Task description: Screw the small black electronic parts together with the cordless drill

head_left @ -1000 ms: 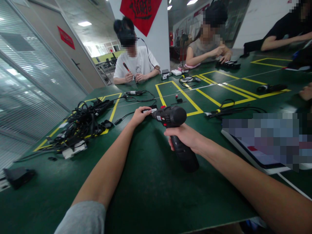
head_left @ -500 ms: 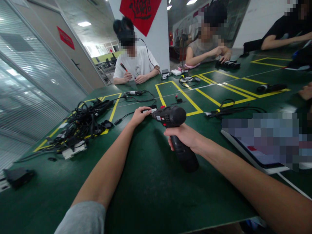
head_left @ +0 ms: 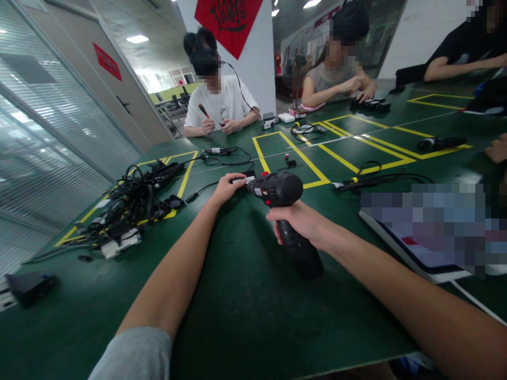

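My right hand (head_left: 300, 221) is wrapped round the grip of a black cordless screwdriver (head_left: 282, 191) with red accents, its nose pointing left. My left hand (head_left: 226, 187) is closed on a small white and black part (head_left: 242, 180) lying on the green table (head_left: 237, 295), right at the tool's tip. Both forearms reach out over the table from the near edge.
A tangle of black cables and adapters (head_left: 130, 203) lies at the left. A blurred flat device (head_left: 428, 232) sits to the right, with cables (head_left: 372, 179) beyond it. Yellow tape boxes (head_left: 293, 153) mark the table. Other people sit working at the far side.
My hands and the screwdriver stay in place. The person opposite in white has shifted the red-handled tool slightly.
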### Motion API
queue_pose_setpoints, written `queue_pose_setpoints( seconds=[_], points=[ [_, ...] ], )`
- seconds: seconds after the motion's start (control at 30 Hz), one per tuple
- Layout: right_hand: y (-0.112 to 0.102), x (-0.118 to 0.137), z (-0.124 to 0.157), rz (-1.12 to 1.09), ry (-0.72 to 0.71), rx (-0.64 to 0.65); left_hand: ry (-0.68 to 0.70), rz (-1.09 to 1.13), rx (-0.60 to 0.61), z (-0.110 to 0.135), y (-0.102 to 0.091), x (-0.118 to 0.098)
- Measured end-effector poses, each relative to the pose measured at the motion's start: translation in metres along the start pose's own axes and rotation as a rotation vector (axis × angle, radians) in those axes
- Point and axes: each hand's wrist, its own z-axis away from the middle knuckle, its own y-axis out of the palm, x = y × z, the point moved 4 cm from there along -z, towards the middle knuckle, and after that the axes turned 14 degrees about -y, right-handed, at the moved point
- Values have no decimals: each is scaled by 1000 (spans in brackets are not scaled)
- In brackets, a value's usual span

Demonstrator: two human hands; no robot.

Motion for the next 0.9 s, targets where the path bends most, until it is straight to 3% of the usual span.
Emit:
queue_pose_setpoints(
  seconds=[0.9],
  points=[
    [0,1,1,1,6,-5,6,1,-11,0,0,1]
  ],
)
